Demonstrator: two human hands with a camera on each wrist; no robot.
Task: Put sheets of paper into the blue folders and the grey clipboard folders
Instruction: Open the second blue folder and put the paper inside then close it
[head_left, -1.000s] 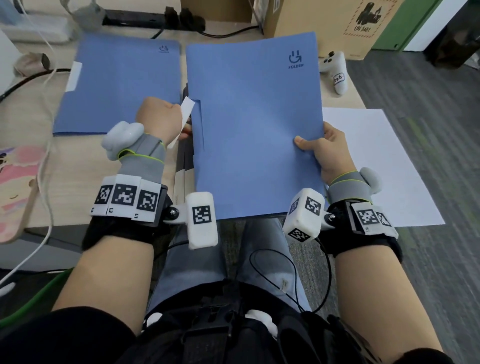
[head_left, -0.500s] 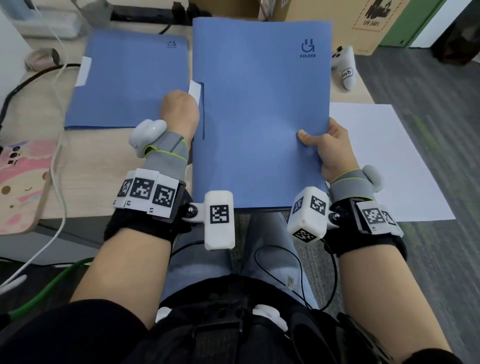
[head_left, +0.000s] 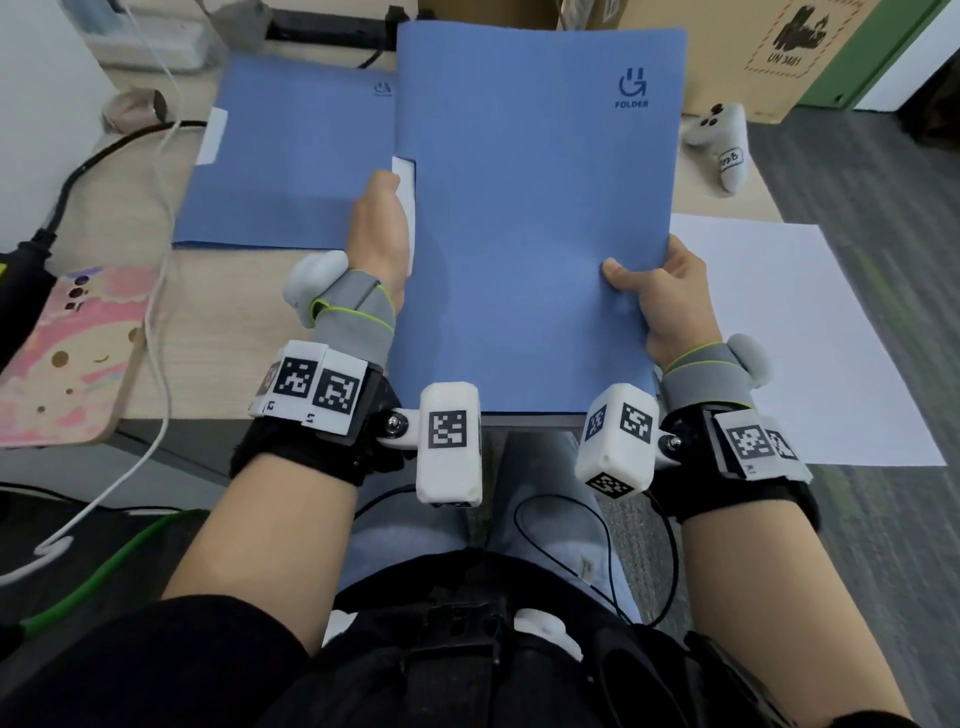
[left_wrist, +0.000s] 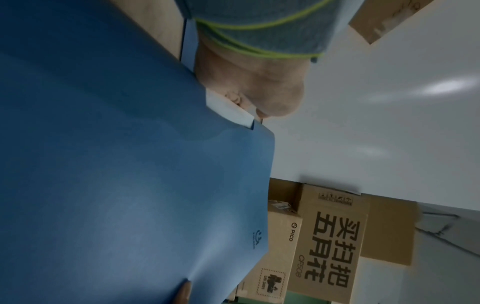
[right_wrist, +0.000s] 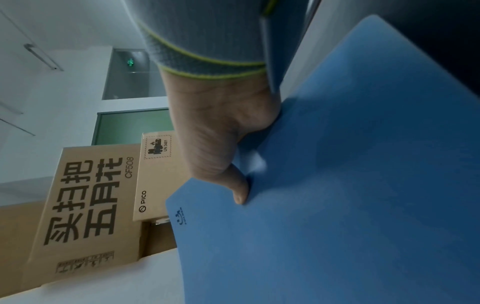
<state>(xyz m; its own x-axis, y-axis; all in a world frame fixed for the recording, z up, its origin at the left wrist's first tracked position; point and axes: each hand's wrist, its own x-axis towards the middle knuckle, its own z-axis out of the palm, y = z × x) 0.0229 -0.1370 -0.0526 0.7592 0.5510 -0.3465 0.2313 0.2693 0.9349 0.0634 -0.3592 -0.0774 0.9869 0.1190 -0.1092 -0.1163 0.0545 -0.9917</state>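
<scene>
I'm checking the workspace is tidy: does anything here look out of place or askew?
A white sheet of paper hangs past the desk's right edge, over the carpet. The held blue folder overlaps the second blue folder. Nothing looks damaged.

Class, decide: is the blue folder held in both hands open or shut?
Shut. The blue folder shows only its logo cover, flat, gripped at its edges by the left hand and right hand.

held folder (head_left: 530, 208) front-centre over desk edge (head_left: 218, 332); second folder (head_left: 291, 156) left on desk; paper sheet (head_left: 789, 332) right.
</scene>
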